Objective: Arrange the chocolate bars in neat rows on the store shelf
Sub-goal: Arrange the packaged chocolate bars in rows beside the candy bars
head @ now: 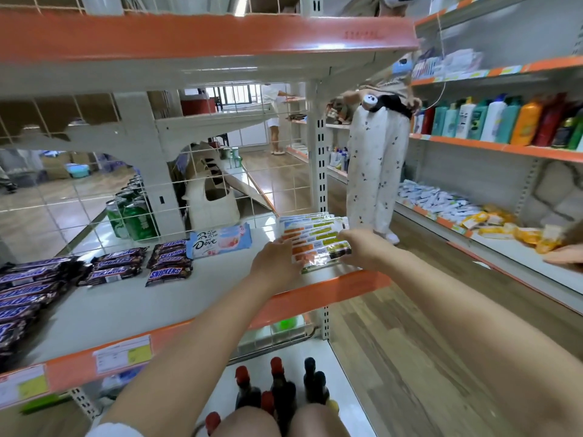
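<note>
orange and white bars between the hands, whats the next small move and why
Probably press both hands inward and nudge the stack of orange and white bars straight. The left hand and right hand flank the stack at the right end of the shelf, and the nearest bars sit skewed, close to the orange front edge.

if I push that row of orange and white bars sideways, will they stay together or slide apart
Likely to slide apart: the orange-and-white bars lie overlapped in glossy wrappers on a smooth shelf. They look flat and stiff, so unlikely to roll. The left hand and right hand bracketing both sides should help.
</note>
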`<state>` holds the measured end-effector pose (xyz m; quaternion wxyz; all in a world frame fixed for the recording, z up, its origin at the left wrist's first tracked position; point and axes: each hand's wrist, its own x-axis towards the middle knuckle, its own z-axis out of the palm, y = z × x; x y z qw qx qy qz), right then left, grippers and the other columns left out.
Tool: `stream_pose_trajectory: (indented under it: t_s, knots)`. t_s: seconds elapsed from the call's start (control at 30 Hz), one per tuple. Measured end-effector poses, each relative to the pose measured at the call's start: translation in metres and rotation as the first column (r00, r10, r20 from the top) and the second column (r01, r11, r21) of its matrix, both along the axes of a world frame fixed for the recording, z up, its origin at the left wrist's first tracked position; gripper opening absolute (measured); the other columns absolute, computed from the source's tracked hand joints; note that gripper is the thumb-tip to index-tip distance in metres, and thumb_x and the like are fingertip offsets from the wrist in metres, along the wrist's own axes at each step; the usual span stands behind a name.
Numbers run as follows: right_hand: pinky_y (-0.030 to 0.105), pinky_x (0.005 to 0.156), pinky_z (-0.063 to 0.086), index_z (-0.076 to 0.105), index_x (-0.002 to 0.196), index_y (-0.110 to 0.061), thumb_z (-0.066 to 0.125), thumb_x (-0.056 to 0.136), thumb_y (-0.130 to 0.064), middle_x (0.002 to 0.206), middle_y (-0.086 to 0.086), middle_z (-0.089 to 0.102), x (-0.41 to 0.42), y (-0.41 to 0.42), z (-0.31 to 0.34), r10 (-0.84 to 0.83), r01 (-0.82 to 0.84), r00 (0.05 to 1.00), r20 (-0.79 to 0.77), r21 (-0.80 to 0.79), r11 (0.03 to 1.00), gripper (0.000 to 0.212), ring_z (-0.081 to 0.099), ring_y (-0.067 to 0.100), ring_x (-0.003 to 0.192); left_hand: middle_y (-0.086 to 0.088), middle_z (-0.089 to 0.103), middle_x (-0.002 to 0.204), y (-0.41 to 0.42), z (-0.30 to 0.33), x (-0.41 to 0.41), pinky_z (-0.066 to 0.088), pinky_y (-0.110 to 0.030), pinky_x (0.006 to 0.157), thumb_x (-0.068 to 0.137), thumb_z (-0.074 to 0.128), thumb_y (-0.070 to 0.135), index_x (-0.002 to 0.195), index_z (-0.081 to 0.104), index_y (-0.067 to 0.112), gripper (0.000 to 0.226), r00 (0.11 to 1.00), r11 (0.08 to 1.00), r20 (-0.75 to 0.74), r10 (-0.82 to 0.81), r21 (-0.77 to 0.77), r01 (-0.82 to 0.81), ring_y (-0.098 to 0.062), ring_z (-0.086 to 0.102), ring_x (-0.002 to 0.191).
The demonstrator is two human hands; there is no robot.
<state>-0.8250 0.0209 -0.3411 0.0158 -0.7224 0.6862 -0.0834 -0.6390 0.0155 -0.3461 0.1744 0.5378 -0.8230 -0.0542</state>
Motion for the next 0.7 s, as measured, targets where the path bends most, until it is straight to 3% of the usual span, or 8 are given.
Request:
stream_pose_trajectory:
  t_s: [0.17, 0.33, 0.47, 0.7]
  knots:
    - [0.042, 0.088, 0.048, 0.05, 0.123, -0.011, 0.058, 0.083, -0.012, 0.121, 0.01, 0.052, 0.001, -0.01, -0.007, 0.051, -0.045, 0.992, -0.115, 0.049, 0.998, 0.041, 0.054, 0.028, 0.107, -0.012, 0.055, 0.123, -0.004, 0.0, 0.001, 0.043, -0.033, 0.09, 0.093, 0.048, 0.033, 0.126, 0.051, 0.009, 0.041, 1.0, 1.0, 0.008, 0.015, 0.019, -0.015, -0.026, 0.053, 0.114]
    - [0.034, 0.073, 0.044, 0.051, 0.121, -0.012, 0.053, 0.083, -0.005, 0.119, 0.006, 0.051, 0.002, -0.016, -0.007, 0.139, -0.14, 0.938, -0.318, 0.019, 0.99, 0.039, 0.056, 0.026, 0.105, -0.011, 0.051, 0.13, -0.014, -0.005, 0.006, 0.042, -0.034, 0.094, 0.093, 0.05, 0.033, 0.133, 0.044, 0.008, 0.048, 0.998, 0.997, 0.015, 0.063, 0.037, -0.064, -0.025, 0.049, 0.119]
    - [0.031, 0.065, 0.036, 0.052, 0.113, -0.011, 0.06, 0.082, -0.009, 0.113, 0.006, 0.052, 0.006, -0.02, -0.001, 0.19, -0.19, 0.881, -0.432, 0.044, 0.981, 0.033, 0.055, 0.025, 0.103, -0.01, 0.048, 0.133, -0.02, -0.007, 0.009, 0.04, -0.035, 0.096, 0.093, 0.05, 0.033, 0.133, 0.044, 0.009, 0.047, 0.996, 0.995, 0.019, 0.088, 0.041, -0.089, -0.025, 0.045, 0.123]
    - [0.03, 0.063, 0.036, 0.053, 0.113, -0.011, 0.067, 0.082, -0.016, 0.116, 0.005, 0.052, 0.017, -0.028, 0.01, 0.226, -0.188, 0.815, -0.534, 0.125, 0.974, 0.035, 0.056, 0.023, 0.103, -0.01, 0.051, 0.13, -0.026, -0.014, 0.012, 0.04, -0.032, 0.093, 0.093, 0.05, 0.034, 0.13, 0.047, 0.008, 0.045, 0.996, 0.996, -0.001, 0.085, 0.018, -0.085, -0.024, 0.048, 0.12]
